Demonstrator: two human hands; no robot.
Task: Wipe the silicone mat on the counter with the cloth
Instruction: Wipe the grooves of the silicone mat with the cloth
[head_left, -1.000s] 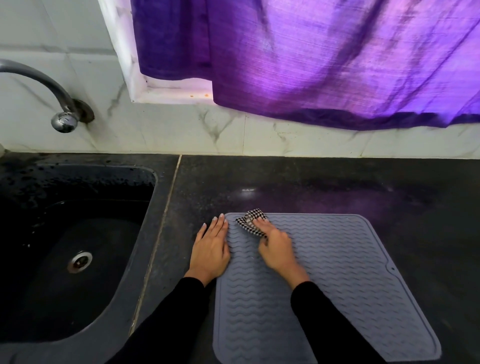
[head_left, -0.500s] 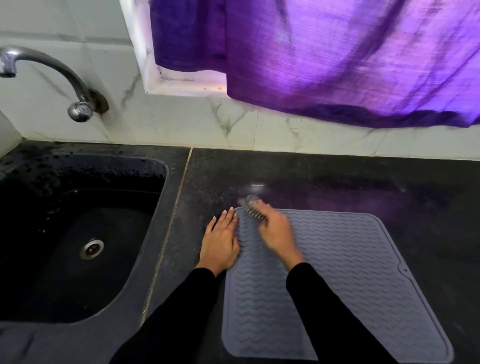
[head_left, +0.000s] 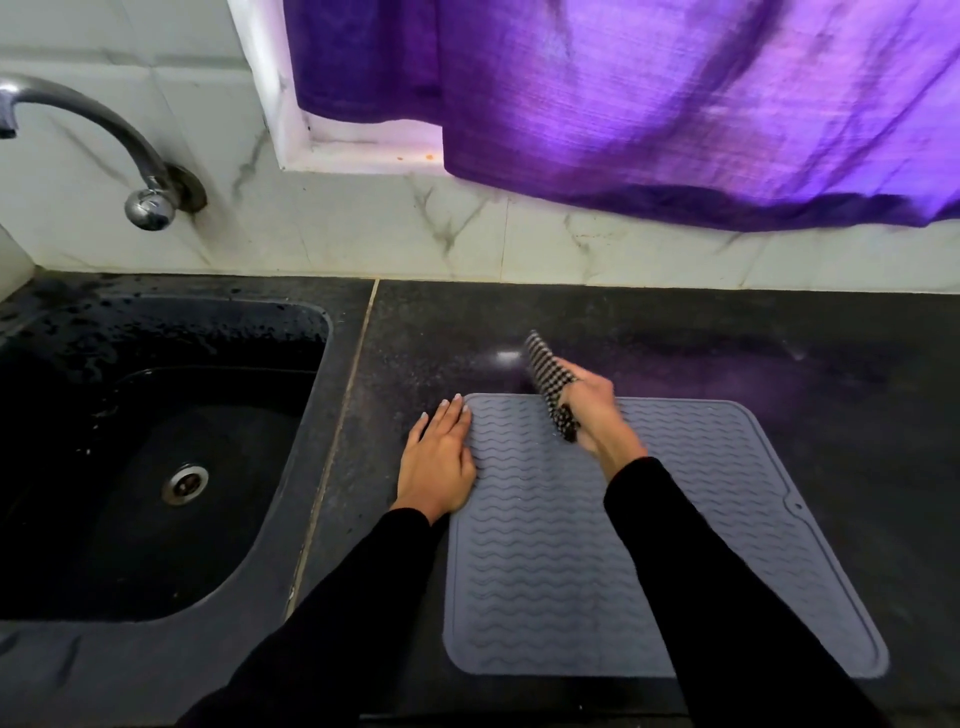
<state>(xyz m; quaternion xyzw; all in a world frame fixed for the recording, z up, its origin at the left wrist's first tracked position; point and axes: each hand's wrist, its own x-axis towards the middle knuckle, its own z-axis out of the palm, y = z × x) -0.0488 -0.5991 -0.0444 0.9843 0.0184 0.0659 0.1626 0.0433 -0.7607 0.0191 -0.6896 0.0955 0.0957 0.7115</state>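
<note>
The right hand (head_left: 597, 410) and its checked cloth (head_left: 551, 384) are motion-blurred, hiding the grip; the tap's (head_left: 78, 135) spout is cut off.

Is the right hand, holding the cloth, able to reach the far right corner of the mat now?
Probably yes: the right hand with the cloth is already over the mat, and nothing lies between it and that corner.

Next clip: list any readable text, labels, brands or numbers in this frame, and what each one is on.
None: no readable text anywhere in the frame.
silicone mat: only a moulded wave pattern, no brand mark visible.
cloth: checked pattern, motion-blurred, no label seen.
tap, sink and curtain: no markings visible.
</note>
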